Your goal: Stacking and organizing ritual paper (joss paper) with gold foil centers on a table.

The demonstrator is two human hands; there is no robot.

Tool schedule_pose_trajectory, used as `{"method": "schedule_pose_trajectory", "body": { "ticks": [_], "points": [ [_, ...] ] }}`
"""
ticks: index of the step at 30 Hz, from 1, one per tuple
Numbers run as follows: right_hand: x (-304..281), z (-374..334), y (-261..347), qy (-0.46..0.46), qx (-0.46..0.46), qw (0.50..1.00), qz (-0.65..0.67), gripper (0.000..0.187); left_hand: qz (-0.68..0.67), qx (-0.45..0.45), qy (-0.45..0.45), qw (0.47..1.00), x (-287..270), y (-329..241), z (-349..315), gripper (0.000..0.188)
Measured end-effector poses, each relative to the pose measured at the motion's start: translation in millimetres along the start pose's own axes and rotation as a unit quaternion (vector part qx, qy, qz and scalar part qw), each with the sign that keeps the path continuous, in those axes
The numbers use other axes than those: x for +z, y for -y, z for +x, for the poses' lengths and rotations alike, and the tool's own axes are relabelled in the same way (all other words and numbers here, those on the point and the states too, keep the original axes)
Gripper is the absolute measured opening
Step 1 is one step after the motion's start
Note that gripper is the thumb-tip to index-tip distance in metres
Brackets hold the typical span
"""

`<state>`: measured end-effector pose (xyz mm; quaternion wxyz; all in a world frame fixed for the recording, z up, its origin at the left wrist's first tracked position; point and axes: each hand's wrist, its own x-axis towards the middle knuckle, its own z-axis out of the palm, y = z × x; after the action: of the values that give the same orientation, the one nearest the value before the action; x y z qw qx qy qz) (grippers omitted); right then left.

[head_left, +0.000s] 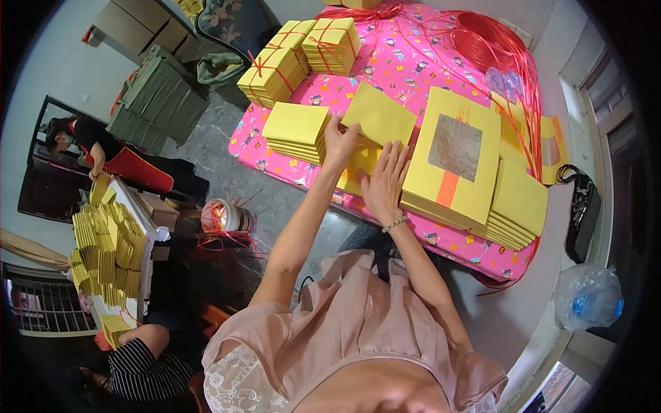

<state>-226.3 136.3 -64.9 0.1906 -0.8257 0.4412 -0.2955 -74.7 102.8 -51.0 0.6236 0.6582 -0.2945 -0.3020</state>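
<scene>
At far left, a tall heap of yellow paper sheets stands on a side surface, with another person's striped sleeve below it and a further person seated behind. A small tub with red string sits on the floor beside them.

The left hand comes up on a long, nearly straight forearm from lower left; its grip is pinching the near corner of a loose yellow sheet. That sheet lies tilted, its long axis running from lower left to upper right, on the pink patterned cloth that covers the desk. Just left of this hand lies a flat yellow stack; farther back are bundles tied with red string.

The right hand, a bead bracelet at the wrist, lies palm down with fingers spread and flat, pressing yellow paper beneath it, just below the pinched sheet.

To its right a large yellow stack, its top sheet bearing a silvery square and an orange strip, leans along the same diagonal. Loose red string coils behind it.
</scene>
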Motion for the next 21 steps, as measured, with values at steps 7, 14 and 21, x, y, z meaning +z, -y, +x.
{"method": "schedule_pose_trajectory", "body": {
  "ticks": [7,14,21],
  "points": [
    [-8,-16,13,-0.052,-0.08,0.994,0.048,0.083,-0.154,0.048,-0.076,0.984,-94,-49,9,0.03],
    [-4,-3,23,-0.001,-0.103,0.99,0.094,0.074,-0.111,0.014,-0.106,0.988,-178,-36,29,0.034],
    [6,14,37,0.038,-0.119,0.989,0.08,0.068,-0.034,-0.018,-0.129,0.991,-204,13,45,0.029]
  ]
}}
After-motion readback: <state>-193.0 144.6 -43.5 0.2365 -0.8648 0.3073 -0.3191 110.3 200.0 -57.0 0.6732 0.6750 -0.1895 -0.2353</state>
